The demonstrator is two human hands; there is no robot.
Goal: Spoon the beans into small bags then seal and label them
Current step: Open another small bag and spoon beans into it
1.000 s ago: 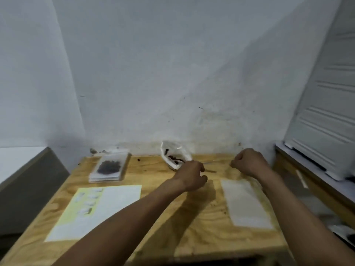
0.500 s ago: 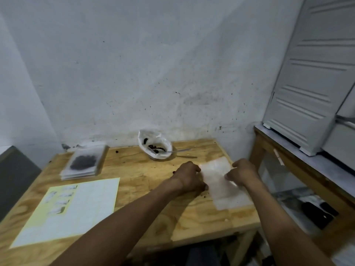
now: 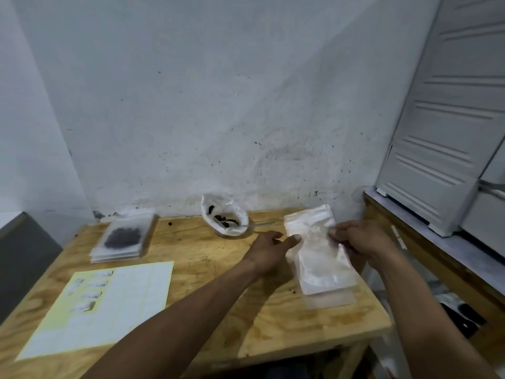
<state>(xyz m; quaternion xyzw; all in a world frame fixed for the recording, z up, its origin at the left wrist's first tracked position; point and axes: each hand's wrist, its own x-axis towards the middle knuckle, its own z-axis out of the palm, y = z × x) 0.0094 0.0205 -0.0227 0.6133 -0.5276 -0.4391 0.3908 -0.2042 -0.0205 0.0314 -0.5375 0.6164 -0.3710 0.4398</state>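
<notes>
Two hands are on one small clear bag (image 3: 311, 236), lifted at its top end above the right part of the wooden counter (image 3: 207, 258). The left hand (image 3: 269, 248) pinches the bag's left edge with thumb and fingertips; the right hand (image 3: 360, 240) grips the right edge, fingers curled round it. The bag's zip strip end points to the wall, its lower end is overlapped with a flat stack of empty bags (image 3: 330, 296) lying near the counter's right front corner. Whether the held bag is open at the top cannot be told.

Beans (image 3: 225, 220) are seen in a clear plastic bag-lined bowl (image 3: 224, 217) at the back of the counter, against the wall, just left of the held bag. A metal spoon (image 3: 254, 225) lies in it, handle pointing right toward the held bag.

A filled bag (image 3: 123, 237) of dark beans is laid on a stack of bags at the back left. A label sheet (image 3: 109, 305) on yellow backing lies front left, several labels at its left side already peeled or marked; detail is too blurred to read. One loose bean (image 3: 170, 223) sits between the filled bag and the bowl.

A white panelled cabinet (image 3: 448, 119) stands on a lower shelf at the right.
</notes>
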